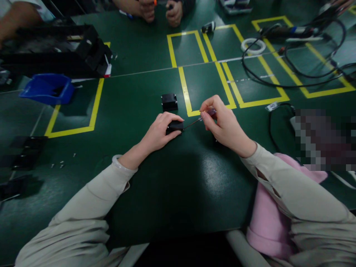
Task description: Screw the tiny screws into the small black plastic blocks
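Note:
My left hand (164, 129) grips a small black block (175, 126) from its left side, thumb and fingers on either edge, holding it down on the green table. In my right hand (219, 118) is a screwdriver (212, 111), pinched by its handle. Its thin shaft slants down to the left and its tip meets the block's right end; whether it sits in a screw I cannot tell. Just beyond, a second black block (169, 101) with small shiny screws at its sides lies on the table.
Loose screws (61, 164) lie left, near dark parts (26, 155). A blue bin (47, 89) and long black tray (55, 52) stand back left. Black cable (267, 84) and a white ring (253, 46) lie back right. Pink cloth (267, 222) is under my right arm. Another person's hands (174, 13) are opposite.

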Tool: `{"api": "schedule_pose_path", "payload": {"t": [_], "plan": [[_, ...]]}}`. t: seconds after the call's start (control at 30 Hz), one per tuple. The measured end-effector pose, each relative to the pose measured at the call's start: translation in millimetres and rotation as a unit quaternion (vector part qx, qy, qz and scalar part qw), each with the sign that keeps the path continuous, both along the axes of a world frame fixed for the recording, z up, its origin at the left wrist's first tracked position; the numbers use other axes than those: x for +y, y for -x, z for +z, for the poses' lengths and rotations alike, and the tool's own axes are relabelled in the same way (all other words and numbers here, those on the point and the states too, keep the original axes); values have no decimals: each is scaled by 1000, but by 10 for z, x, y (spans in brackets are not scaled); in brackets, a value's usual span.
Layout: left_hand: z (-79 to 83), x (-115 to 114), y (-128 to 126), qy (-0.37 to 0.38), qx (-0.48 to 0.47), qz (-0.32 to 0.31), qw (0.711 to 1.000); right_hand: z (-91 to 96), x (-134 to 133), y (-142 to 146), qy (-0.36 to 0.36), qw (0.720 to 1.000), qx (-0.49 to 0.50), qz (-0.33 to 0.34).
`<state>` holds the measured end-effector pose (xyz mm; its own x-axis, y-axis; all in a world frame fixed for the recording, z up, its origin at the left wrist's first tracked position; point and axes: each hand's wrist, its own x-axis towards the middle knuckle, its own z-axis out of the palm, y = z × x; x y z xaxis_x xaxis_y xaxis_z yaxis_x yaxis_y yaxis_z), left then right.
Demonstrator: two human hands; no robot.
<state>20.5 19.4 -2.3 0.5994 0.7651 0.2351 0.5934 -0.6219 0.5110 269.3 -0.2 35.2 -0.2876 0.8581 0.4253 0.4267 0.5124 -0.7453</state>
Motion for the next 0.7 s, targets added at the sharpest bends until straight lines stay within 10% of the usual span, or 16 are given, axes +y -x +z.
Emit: {"api": "schedule_pose_path", "payload": {"t": [0.7], "plan": [[0,5,-2,0,1,2,1000,10,5,-14,2,999,-32,-29]]}}
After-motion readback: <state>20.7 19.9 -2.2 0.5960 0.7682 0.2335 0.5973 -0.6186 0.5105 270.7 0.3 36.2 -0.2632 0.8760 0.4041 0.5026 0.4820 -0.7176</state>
